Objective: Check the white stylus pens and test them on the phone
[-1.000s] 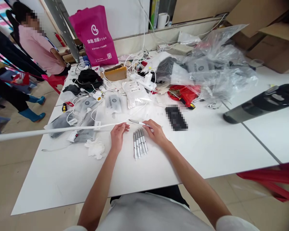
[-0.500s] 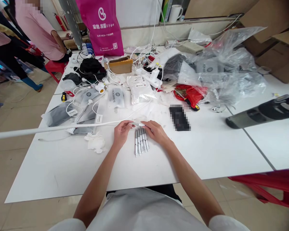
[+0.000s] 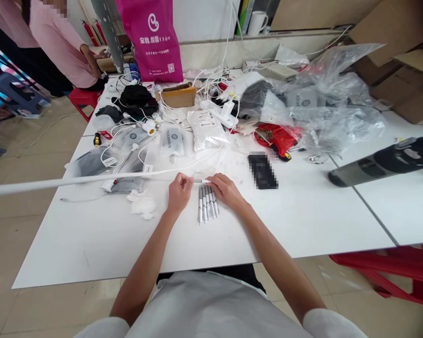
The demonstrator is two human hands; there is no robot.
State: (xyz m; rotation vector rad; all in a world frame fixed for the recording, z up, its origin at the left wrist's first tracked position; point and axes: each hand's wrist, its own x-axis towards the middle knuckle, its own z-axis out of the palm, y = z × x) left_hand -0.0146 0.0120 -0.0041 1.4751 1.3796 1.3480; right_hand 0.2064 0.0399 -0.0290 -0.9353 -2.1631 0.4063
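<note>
A grey and white pen [image 3: 199, 181] lies crosswise between my two hands, above the table. My left hand [image 3: 179, 190] is closed on its left end, with the fingers curled in. The fingertips of my right hand [image 3: 225, 190] pinch the other end. Just below the pen, several similar pens [image 3: 207, 206] lie side by side on the white table [image 3: 282, 225], their grey parts pointing away from me. My right fingers are close to the top ends of that row and partly cover it.
A white cable [image 3: 74, 180] crosses in front at the left. Crumpled tissue [image 3: 142, 204] lies left of my hand. A blurred black object [image 3: 263, 172] and a dark bottle [image 3: 384, 162] are on the right. Bags, cords and a cardboard box [image 3: 178, 96] crowd the back. A seated person [image 3: 59, 42] is beyond.
My left hand has turned, its back now more upward, and the fingers have curled tighter at the pen's end. My right hand stays on the pen. The view has shifted slightly.
</note>
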